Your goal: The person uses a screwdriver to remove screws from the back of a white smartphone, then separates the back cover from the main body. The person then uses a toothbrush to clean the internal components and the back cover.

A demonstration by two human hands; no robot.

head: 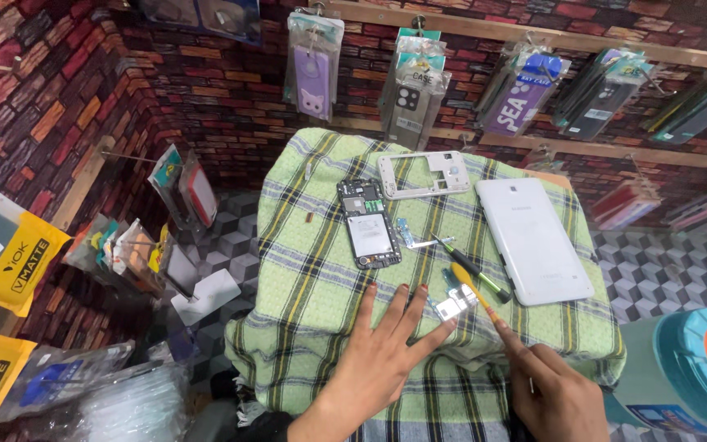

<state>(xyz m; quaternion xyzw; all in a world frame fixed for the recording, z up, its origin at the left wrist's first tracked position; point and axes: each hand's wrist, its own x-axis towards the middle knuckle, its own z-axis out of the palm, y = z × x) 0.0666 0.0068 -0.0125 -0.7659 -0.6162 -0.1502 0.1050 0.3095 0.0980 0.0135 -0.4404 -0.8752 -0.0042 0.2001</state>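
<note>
- While the left hand [382, 348] lies flat with fingers spread wide on the green plaid cloth [304, 295], it grips nothing; its fingertips rest just beside a small metal part [452, 307] with a shiny, boxy face
- Closed around the thin handle of a yellow-tipped tool [472, 290], the right hand [554, 393] holds it like a pen, the flat yellow end touching the small metal part
- Just beyond the tool's tip lies a slim screwdriver [472, 268] with a dark shaft and green-yellow grip, slanted across the woven cloth
- Farther ahead of the left hand sits an opened phone body [367, 223], a dark rectangle with bare circuit board and a pale, smooth battery
- Beside it, towards the right hand, lies a small blue-and-silver circuit strip [411, 237]
- Beyond that rests a white plastic phone frame [423, 175], hollow with rounded corners
- Ahead of the right hand lies a white tablet [533, 241], back up, glossy and flat
</note>
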